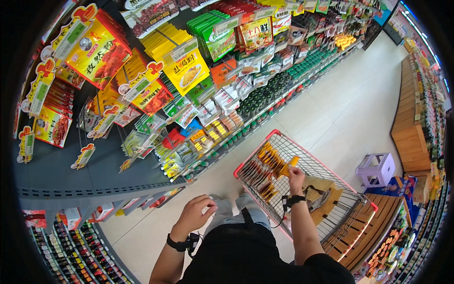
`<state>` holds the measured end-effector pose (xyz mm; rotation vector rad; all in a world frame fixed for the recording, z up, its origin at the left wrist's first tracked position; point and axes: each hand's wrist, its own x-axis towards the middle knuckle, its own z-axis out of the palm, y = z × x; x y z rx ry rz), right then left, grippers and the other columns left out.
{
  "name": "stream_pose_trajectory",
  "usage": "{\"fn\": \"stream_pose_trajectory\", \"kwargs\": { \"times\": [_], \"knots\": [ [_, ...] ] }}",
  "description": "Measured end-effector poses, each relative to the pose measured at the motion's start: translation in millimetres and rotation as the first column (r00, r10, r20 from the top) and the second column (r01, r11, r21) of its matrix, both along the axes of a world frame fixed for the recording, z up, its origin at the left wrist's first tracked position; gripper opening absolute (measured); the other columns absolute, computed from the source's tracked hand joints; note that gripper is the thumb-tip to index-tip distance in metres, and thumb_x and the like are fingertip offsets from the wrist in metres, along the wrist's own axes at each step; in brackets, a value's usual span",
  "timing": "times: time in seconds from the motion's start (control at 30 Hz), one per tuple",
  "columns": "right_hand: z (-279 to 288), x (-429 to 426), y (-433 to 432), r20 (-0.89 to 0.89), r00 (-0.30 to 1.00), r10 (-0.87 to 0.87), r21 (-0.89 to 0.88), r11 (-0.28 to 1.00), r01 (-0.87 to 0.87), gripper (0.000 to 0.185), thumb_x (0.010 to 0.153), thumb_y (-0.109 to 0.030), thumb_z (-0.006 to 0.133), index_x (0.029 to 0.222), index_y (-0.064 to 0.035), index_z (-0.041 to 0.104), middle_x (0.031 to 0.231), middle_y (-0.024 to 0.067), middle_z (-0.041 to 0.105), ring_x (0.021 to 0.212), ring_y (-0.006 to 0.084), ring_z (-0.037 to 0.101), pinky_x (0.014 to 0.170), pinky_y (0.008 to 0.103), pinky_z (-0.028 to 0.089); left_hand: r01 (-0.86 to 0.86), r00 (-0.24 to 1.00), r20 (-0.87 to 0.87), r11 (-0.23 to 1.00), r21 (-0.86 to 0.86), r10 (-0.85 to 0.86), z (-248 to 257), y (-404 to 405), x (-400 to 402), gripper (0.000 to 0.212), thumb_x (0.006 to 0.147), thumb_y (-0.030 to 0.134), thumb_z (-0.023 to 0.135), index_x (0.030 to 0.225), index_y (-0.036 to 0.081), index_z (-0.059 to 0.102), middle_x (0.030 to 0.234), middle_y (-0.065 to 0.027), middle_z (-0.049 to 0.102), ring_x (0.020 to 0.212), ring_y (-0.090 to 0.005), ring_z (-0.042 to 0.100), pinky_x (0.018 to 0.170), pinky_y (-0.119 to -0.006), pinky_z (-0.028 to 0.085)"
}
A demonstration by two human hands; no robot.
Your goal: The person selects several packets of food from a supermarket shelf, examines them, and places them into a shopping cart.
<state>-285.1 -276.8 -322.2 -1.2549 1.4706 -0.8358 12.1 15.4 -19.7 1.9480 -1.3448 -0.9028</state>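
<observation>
My right hand (296, 177) reaches into a wire shopping cart (321, 156) with a pink-red rim, its fingers closed on a yellow-orange packet (289, 166). Beside that packet, rows of yellow and reddish seasoning packets (264, 174) stand in the cart. An open cardboard box (331, 193) with a dark item in it lies in the cart, beyond my right wrist. My left hand (199, 211) hangs in front of my body, its fingers loosely curled and apart, holding nothing. Both wrists wear black straps.
On the left, hooks on a dark shelf unit (81, 174) carry seasoning packets (186, 71); rows of green-capped bottles (262, 92) stand lower. A lilac plastic stool (376, 169) is right of the cart, near a wooden slatted display (361, 227). A tiled aisle (340, 96) runs towards the upper right.
</observation>
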Motion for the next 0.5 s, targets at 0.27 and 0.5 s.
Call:
{"fn": "stream_pose_trajectory", "kwargs": {
  "times": [0.27,0.5],
  "knots": [
    [260,165,96,0.556,0.496,0.667,-0.13,0.66,-0.74,0.014,0.083,0.003,0.066,0.093,-0.003,0.059,0.084,-0.0019,0.06,0.077,0.006,0.06,0.068,0.0199,0.049,-0.25,0.919,-0.325,0.967,-0.04,0.224,-34,13,43,0.059,0.093,0.013,0.067,0.141,0.004,0.033,0.1,-0.0104,0.066,0.085,-0.0188,0.067,0.072,-0.031,0.053],
    [318,191,115,0.563,0.273,0.78,-0.295,0.498,-0.815,0.015,0.088,0.004,0.06,0.1,-0.0043,0.059,0.1,0.002,0.061,0.096,0.0099,0.058,0.083,0.0258,0.047,-0.513,0.735,-0.626,0.817,-0.263,0.26,-23,32,79,0.071,0.092,0.019,0.072,0.147,0.006,0.029,0.104,-0.0076,0.062,0.085,-0.0157,0.063,0.076,-0.028,0.05]
  ]
}}
